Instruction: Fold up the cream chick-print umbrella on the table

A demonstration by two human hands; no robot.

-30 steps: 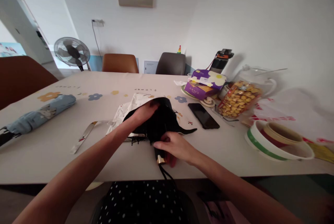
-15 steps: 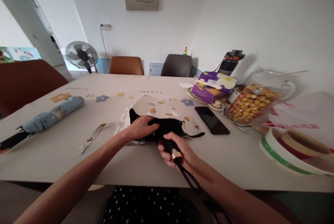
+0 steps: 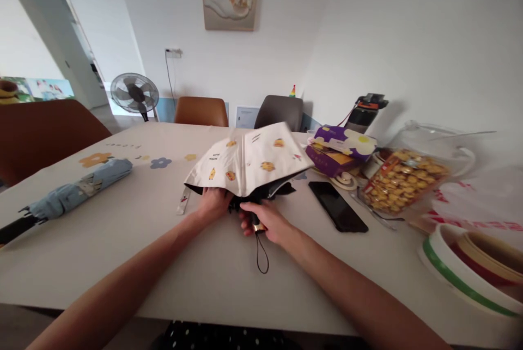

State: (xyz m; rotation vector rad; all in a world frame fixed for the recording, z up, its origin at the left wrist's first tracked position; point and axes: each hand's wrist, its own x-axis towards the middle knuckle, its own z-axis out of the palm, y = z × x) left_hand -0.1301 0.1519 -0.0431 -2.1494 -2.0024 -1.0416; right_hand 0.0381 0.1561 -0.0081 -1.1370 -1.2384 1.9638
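A white umbrella [image 3: 255, 160] with small printed pictures and a black lining is partly spread above the table in front of me. My right hand [image 3: 265, 219] wraps round its black handle, which has a gold band and a wrist cord hanging below. Under the near edge of the canopy is my left hand [image 3: 214, 203]; its fingers are hidden by the cloth and I cannot see what they touch. The umbrella's white strap [image 3: 182, 201] shows to the left of that hand. A folded blue umbrella [image 3: 81, 189] lies further left.
A black phone [image 3: 338, 206] lies right of the umbrella. Beyond it are a purple tissue box [image 3: 345, 142], a bottle [image 3: 365, 113], a clear container of snacks [image 3: 406, 181] and a glass jug [image 3: 460, 157]. Nested bowls [image 3: 469, 276] stand at the right edge. Chairs [image 3: 201, 111] surround the table.
The white canopy has risen and spread, now facing me with its printed outside. My left hand has gone under its edge. The handle points more toward me. The view has tilted up slightly.
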